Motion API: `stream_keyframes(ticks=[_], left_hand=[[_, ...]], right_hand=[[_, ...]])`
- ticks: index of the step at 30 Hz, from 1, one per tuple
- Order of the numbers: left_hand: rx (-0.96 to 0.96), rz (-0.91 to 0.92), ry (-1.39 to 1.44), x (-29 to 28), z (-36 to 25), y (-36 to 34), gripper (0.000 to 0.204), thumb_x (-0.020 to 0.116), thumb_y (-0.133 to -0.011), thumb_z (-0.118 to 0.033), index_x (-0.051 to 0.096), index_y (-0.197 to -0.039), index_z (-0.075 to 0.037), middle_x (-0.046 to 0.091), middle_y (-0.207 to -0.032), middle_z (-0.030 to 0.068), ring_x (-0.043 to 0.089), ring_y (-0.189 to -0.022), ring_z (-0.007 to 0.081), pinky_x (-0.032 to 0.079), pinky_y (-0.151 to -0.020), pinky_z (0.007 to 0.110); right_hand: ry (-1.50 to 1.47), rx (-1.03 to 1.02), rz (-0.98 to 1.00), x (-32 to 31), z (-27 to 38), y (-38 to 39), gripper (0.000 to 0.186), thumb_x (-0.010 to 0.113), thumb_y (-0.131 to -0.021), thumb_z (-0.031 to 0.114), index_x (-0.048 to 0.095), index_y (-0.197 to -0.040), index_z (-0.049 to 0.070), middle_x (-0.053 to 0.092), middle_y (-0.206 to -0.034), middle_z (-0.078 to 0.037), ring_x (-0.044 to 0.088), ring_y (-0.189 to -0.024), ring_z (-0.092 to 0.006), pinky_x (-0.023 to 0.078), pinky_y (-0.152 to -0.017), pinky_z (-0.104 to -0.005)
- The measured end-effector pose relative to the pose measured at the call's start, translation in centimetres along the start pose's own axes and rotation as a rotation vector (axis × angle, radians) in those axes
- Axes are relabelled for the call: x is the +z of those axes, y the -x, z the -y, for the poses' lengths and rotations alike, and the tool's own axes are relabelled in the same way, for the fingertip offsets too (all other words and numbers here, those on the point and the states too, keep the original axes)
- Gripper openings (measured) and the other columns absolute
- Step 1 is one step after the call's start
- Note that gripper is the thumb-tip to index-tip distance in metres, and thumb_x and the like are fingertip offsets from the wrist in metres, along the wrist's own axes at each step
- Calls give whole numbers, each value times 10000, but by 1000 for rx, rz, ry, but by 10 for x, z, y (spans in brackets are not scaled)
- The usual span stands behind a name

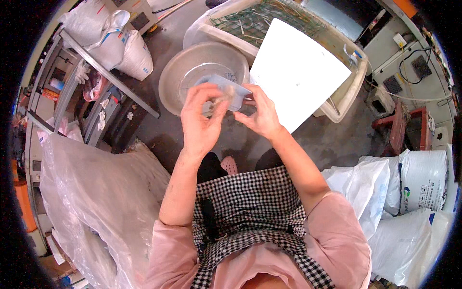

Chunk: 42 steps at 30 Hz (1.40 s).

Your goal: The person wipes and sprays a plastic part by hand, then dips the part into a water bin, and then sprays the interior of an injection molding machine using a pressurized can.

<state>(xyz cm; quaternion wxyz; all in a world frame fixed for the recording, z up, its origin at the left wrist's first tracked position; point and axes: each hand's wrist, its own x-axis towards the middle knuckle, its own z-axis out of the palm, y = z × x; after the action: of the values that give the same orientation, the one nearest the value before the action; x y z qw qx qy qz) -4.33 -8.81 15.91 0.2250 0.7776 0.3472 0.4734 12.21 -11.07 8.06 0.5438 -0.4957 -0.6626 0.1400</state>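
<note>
A translucent bluish plastic piece (237, 98) is between my two hands, above a wide metal basin (174, 72). My left hand (202, 115) is curled at its left side, fingertips blurred on a small pale part whose shape I cannot make out. My right hand (260, 115) grips the plastic piece at its right side with thumb and fingers. A large white board (303, 72) lies right of the basin, over the edge of a cream tub (339, 113) with green netting inside.
Filled sacks (134, 55) stand at the back left beside metal rails (110, 79). A plastic-covered heap (91, 192) is near my left arm. White bags (418, 183) are piled at my right, below a red wooden frame (399, 130). Grey floor (337, 139) shows between them.
</note>
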Motion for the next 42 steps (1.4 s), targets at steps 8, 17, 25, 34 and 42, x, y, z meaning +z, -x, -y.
stream_keyframes(ticks=[8, 17, 25, 34, 42], left_hand=[[-33, 306, -124, -9, 6, -13, 308, 693, -732, -119, 591, -1015, -50, 526, -1132, 139, 490, -1060, 297, 361, -925, 395], [-22, 653, -176, -11, 10, -25, 202, 653, -767, -96, 628, -944, -3, 613, -893, 125, 551, -905, 302, 418, -814, 376], [-267, 697, 15, -13, 24, -29, 207, 637, -786, -78, 651, -977, -1, 659, -867, 136, 618, -801, 186, 476, -727, 317], [-332, 812, 105, -27, 40, -37, 227, 639, -813, -115, 666, -1020, -24, 685, -849, 77, 567, -736, 100, 473, -700, 273], [-368, 39, 799, -65, 56, -42, 141, 523, -899, -50, 560, -1021, 9, 632, -980, 103, 619, -829, 203, 472, -798, 305]], right_hand=[[27, -4, 160, -11, 12, -4, 616, 722, -635, 101, 436, -1178, 46, 532, -1143, -127, 605, -919, -318, 532, -751, -377], [175, -70, 350, -11, 12, -3, 630, 755, -615, 156, 445, -1154, 53, 540, -1137, -133, 588, -935, -352, 517, -767, -413], [99, -36, 350, -13, 12, -3, 666, 761, -596, 151, 444, -1173, 52, 572, -1073, -159, 597, -897, -364, 515, -754, -427], [-36, 84, 391, -13, 9, 1, 713, 751, -584, 136, 457, -1228, 54, 601, -1032, -170, 627, -830, -329, 525, -759, -383], [-163, 126, 182, -27, 4, 2, 710, 743, -590, 120, 452, -1234, 51, 583, -1064, -163, 630, -894, -276, 538, -785, -354]])
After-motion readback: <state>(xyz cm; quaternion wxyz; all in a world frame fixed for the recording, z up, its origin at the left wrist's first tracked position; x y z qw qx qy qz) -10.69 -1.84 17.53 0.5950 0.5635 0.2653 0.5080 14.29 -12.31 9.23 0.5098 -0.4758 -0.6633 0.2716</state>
